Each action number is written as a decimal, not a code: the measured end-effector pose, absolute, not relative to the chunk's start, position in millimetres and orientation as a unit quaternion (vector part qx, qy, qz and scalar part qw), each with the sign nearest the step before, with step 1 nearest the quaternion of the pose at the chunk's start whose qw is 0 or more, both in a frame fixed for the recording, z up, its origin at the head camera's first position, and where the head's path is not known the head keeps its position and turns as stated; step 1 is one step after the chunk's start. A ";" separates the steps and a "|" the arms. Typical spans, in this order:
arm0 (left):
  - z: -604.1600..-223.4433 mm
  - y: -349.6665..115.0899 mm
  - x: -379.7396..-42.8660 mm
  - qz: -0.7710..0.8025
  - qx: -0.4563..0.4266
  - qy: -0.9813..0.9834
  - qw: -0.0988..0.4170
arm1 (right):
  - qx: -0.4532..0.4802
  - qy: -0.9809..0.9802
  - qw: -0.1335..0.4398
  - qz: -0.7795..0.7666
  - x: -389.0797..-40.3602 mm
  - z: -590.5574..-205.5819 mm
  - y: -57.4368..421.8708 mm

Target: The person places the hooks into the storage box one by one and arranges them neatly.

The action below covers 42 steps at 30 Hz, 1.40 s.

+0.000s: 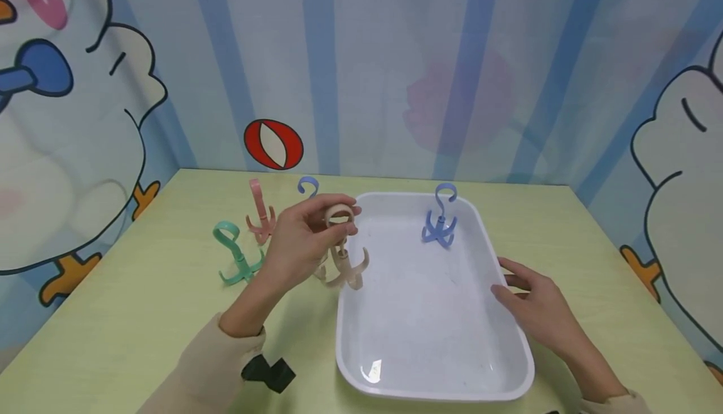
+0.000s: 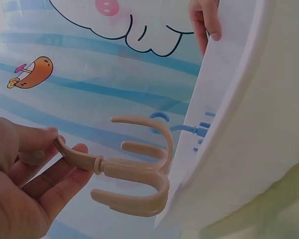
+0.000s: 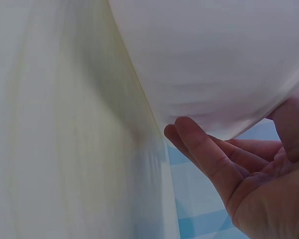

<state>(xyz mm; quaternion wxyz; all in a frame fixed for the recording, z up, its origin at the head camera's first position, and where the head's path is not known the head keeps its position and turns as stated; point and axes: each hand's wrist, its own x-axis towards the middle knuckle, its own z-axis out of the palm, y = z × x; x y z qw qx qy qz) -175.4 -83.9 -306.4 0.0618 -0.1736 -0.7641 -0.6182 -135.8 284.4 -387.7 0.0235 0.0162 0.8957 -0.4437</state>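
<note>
My left hand (image 1: 296, 241) pinches a beige rotating four-prong hook (image 1: 343, 265) by its curved top, thumb against fingers. Its prongs point away from the hand in the left wrist view and overlap the left rim of the white tray (image 1: 418, 332) in the head view. At the tray's right side, my right hand (image 1: 539, 307) holds the edge. The thumb is at the rim and the fingers (image 3: 209, 154) lie along the outer wall in the right wrist view. A blue hook (image 1: 438, 232) stands upright inside the tray, toward the back.
Left of the tray, a green hook (image 1: 238, 262) and a pink hook (image 1: 262, 222) stand on the pale yellow table (image 1: 141, 288). Another blue hook (image 1: 308, 182) shows partly behind the left hand. A striped cartoon curtain (image 1: 373, 75) rises beyond the table's back edge.
</note>
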 end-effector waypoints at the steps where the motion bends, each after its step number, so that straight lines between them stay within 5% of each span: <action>1: -306.9 -82.7 -176.7 -0.617 -0.177 -0.764 0.064 | 0.016 0.895 0.023 -0.444 -135.8 -387.8 284.4; 42: -313.9 -48.7 -223.2 -0.654 -0.187 -0.731 0.056 | 0.015 0.890 0.027 -0.455 -134.1 -387.1 284.9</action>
